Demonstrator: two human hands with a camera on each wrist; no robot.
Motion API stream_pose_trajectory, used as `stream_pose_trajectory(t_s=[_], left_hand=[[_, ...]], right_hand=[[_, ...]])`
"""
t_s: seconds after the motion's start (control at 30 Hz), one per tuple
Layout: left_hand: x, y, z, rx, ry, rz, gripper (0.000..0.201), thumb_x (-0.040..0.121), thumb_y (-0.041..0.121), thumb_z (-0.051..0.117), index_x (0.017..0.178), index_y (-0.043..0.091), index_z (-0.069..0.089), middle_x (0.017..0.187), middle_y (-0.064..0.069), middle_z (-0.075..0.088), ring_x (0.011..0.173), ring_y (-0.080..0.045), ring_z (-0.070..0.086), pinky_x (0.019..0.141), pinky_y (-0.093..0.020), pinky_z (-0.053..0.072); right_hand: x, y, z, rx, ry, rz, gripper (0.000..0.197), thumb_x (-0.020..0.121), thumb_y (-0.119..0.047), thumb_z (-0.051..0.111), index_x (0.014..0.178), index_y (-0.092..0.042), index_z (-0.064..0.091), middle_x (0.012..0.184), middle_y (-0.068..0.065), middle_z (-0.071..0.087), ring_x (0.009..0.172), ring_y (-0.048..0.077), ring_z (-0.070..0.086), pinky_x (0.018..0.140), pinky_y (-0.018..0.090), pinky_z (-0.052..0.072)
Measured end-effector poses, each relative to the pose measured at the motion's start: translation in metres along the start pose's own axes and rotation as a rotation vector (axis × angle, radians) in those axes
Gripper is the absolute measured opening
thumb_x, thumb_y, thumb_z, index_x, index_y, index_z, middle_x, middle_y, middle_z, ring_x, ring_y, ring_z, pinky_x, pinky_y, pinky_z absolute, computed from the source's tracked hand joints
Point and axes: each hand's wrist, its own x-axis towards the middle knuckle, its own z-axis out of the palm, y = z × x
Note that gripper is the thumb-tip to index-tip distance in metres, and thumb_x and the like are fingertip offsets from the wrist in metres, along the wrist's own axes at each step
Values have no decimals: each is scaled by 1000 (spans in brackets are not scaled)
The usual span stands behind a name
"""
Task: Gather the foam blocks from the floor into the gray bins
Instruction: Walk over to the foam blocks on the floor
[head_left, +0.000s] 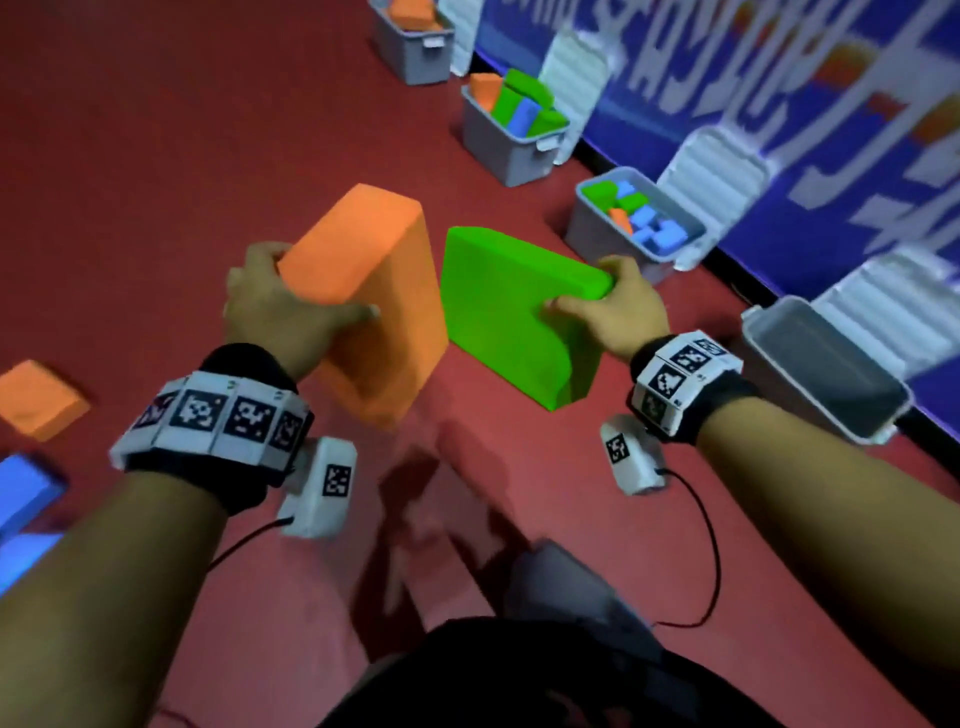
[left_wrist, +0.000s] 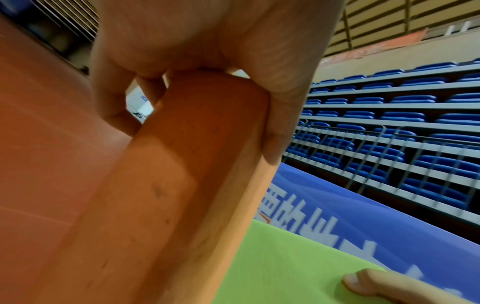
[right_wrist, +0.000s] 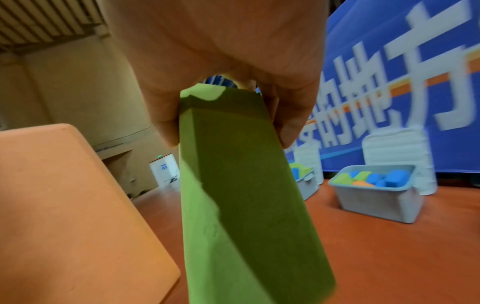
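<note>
My left hand (head_left: 280, 306) grips a large orange foam block (head_left: 374, 291) by its edge, thumb on one face and fingers on the other (left_wrist: 202, 131). My right hand (head_left: 608, 306) grips a green foam block (head_left: 509, 312) with one curved corner (right_wrist: 233, 195). Both blocks are held above the red floor, side by side. An empty gray bin (head_left: 826, 369) stands at my right. Farther along the wall, three gray bins (head_left: 597, 228) (head_left: 498, 140) (head_left: 410, 47) hold orange, green and blue blocks.
A small orange block (head_left: 36, 400) and blue blocks (head_left: 21, 493) lie on the floor at my left. White ribbed bin lids (head_left: 711, 176) lean against a blue banner wall (head_left: 779, 104) on the right. Blue stadium seats (left_wrist: 389, 123) rise behind the banner.
</note>
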Motion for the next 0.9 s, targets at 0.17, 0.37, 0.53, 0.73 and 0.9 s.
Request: stream_pose_trajectory(t_s=[0.17,0.37,0.53,0.73,0.9], left_hand=[[31,101,133,-22,-138,123,83,54,35,88,124,17,47,128,-12,47,113,-28,50,99,-40,42],[48,195,284,-89,-330,120,95,37,53,76,121,18,49,122,-10,53,107,-26,54,94,-36,45],[80,245,369,-95,-420,79,91,36,59,74,114,17,53,112,-4,60,102,-23,58,89,-38,49],[156,272,444,-53,-375,62,86,54,53,81,124,14,48,123,-8,50,112,-27,51,98,-42,42],[245,278,501,11,-394,-22,83,64,52,79,131,20,44,129,-3,45,126,-32,34,101,-44,36]], right_hand=[[56,90,-96,12,140,141,75,68,-51,77,128,-19,45,124,8,57,113,25,55,88,28,40],[115,189,-181,40,259,322,74,68,-51,77,128,-21,46,125,9,56,113,27,54,89,30,40],[178,245,-220,106,315,450,76,66,-53,78,128,-21,47,125,9,57,113,28,56,92,34,43],[267,279,-215,216,372,542,74,70,-51,76,129,-19,46,125,9,57,114,27,55,90,31,40],[355,290,-196,296,399,660,81,64,-58,77,128,-19,46,120,8,59,112,26,56,84,29,36]])
